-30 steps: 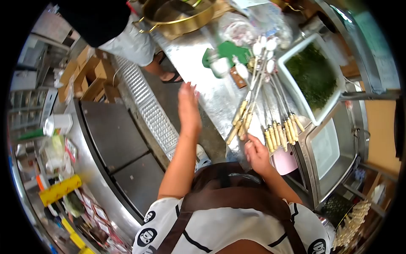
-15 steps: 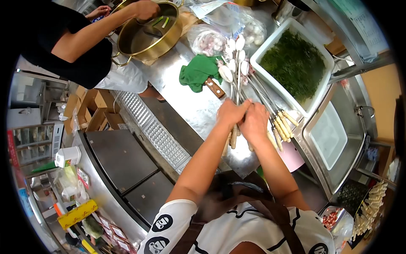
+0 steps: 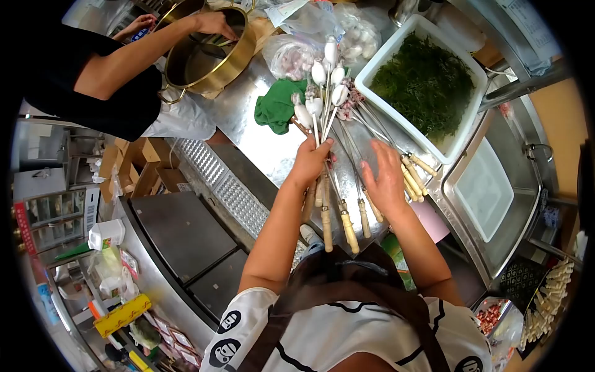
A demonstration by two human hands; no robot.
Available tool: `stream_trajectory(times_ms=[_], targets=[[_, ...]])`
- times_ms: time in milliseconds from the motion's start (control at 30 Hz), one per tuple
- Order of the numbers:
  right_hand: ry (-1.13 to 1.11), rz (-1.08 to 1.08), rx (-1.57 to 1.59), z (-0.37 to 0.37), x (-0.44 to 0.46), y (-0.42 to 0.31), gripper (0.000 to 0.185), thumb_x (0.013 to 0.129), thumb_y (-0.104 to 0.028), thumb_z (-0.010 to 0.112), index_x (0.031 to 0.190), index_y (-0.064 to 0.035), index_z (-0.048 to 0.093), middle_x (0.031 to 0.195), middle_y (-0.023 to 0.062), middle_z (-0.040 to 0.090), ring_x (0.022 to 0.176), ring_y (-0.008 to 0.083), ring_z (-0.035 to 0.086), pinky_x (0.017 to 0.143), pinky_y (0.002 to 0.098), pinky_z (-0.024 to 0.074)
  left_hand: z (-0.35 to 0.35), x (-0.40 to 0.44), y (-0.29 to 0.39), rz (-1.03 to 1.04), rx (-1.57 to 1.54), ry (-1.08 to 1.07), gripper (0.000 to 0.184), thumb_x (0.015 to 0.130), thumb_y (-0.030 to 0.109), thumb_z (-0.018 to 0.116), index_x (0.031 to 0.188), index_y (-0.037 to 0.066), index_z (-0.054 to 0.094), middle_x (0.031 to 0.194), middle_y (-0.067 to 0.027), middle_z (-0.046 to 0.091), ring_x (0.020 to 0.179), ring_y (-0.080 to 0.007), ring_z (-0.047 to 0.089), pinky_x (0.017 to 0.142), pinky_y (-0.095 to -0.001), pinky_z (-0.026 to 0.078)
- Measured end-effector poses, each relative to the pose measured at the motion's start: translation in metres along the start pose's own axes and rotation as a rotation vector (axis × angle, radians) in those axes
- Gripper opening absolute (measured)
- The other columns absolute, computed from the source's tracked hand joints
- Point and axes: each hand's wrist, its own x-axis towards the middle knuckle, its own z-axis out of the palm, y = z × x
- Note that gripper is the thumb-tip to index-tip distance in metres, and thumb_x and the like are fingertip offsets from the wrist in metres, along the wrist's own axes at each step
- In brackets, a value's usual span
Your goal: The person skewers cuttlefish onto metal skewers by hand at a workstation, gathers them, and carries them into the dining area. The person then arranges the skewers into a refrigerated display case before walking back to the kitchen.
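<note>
My left hand is closed around a bundle of long metal skewers with wooden handles. White squid are threaded on their far ends, above the steel counter. My right hand is open, its fingers stretched out, just right of the bundle; a few skewers lie between the two hands. More wooden-handled skewers rest against the tub beyond my right fingers. A green cloth lies left of the squid. The brown handle beside it is mostly hidden by the bundle.
A white tub of green leafy strands in liquid stands at right, beside a sink. Plastic bags of squid lie at the back. A co-worker's hand reaches into a brass pot at far left.
My hands have moved apart: the left went left with the bundle, the right opened and came off it. The skewer handles have spread towards me. The co-worker's hand reaches lower into the pot.
</note>
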Motion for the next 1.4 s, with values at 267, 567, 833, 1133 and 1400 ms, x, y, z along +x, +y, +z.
stream_trajectory(times_ms=[267, 567, 833, 1133, 1400], targets=[[0.045, 0.037, -0.014, -0.023, -0.005, 0.013, 0.049, 0.076, -0.015, 0.062, 0.116, 0.0072, 0.043, 0.115, 0.0225, 0.048, 0.109, 0.0358, 0.043, 0.093, 0.0412, 0.0352, -0.039, -0.092, 0.023, -0.119, -0.392, -0.213, 0.014, 0.087, 0.016, 0.052, 0.092, 0.006, 0.044, 0.065, -0.0013, 0.043, 0.057, -0.0147, 0.048, 0.055, -0.0291, 0.045], [-0.339, 0.235, -0.432, 0.005, 0.045, 0.05, 0.063, 0.068, -0.027, 0.069, 0.116, 0.0058, 0.044, 0.113, 0.0255, 0.048, 0.108, 0.0373, 0.045, 0.09, 0.0401, 0.0384, -0.051, -0.182, 0.032, -0.089, -0.506, -0.187, 0.024, 0.082, 0.015, 0.059, 0.099, 0.005, 0.045, 0.057, 0.0001, 0.038, 0.045, -0.0121, 0.041, 0.043, -0.0278, 0.039], [-0.463, 0.433, -0.463, 0.02, 0.068, 0.053, 0.033, 0.073, -0.012, 0.06, 0.099, 0.0026, 0.045, 0.096, 0.0264, 0.057, 0.091, 0.0394, 0.055, 0.081, 0.0459, 0.0436, -0.06, -0.167, 0.02, 0.009, -0.587, -0.117, 0.01, 0.089, 0.011, 0.048, 0.095, 0.005, 0.043, 0.058, -0.0013, 0.038, 0.054, -0.0121, 0.042, 0.054, -0.0297, 0.043], [-0.307, 0.432, -0.181, 0.018, 0.045, 0.043, 0.026, 0.075, -0.016, 0.062, 0.088, 0.0044, 0.054, 0.077, 0.0225, 0.06, 0.072, 0.0348, 0.06, 0.067, 0.0403, 0.0452, -0.074, -0.174, 0.009, -0.098, -0.705, -0.044, 0.008, 0.087, 0.013, 0.051, 0.09, 0.005, 0.051, 0.051, 0.0029, 0.032, 0.047, -0.0092, 0.036, 0.047, -0.0267, 0.04], [-0.244, 0.517, -0.005, 0.045, 0.042, 0.023, 0.029, 0.072, -0.017, 0.064, 0.089, 0.0044, 0.054, 0.081, 0.0246, 0.06, 0.077, 0.0382, 0.059, 0.07, 0.0406, 0.0461, -0.007, -0.075, -0.058, 0.055, -0.616, 0.153, 0.019, 0.075, -0.014, 0.045, 0.072, 0.004, 0.052, 0.118, -0.013, 0.049, 0.104, -0.0238, 0.052, 0.076, -0.0321, 0.049]])
